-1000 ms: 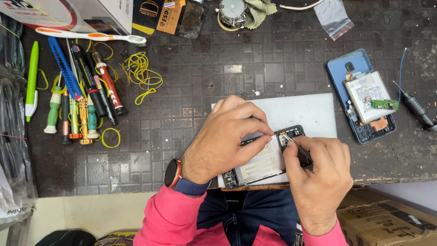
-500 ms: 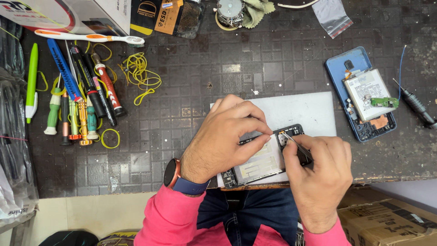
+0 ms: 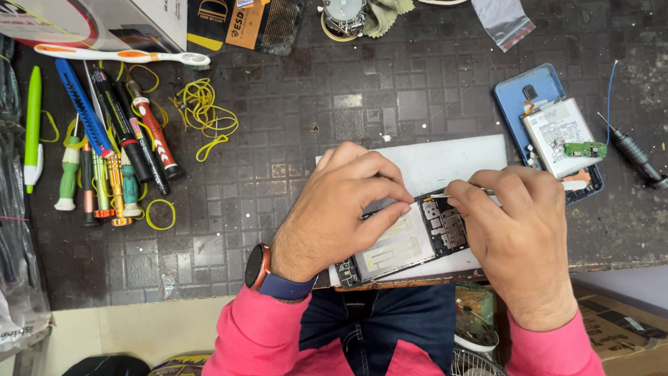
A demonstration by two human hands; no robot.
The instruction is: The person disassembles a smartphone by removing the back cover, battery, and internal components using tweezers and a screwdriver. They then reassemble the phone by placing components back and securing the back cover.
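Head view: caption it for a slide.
Left hand steadies an opened phone while right hand works tweezers at it.

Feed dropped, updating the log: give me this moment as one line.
left hand: steadies opened phone | right hand: thin tool at phone's top edge | white mat under phone | screwdrivers far left

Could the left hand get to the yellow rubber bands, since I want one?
Probably yes: the left hand rests on the opened phone, and only bare mat lies between it and the rubber bands.
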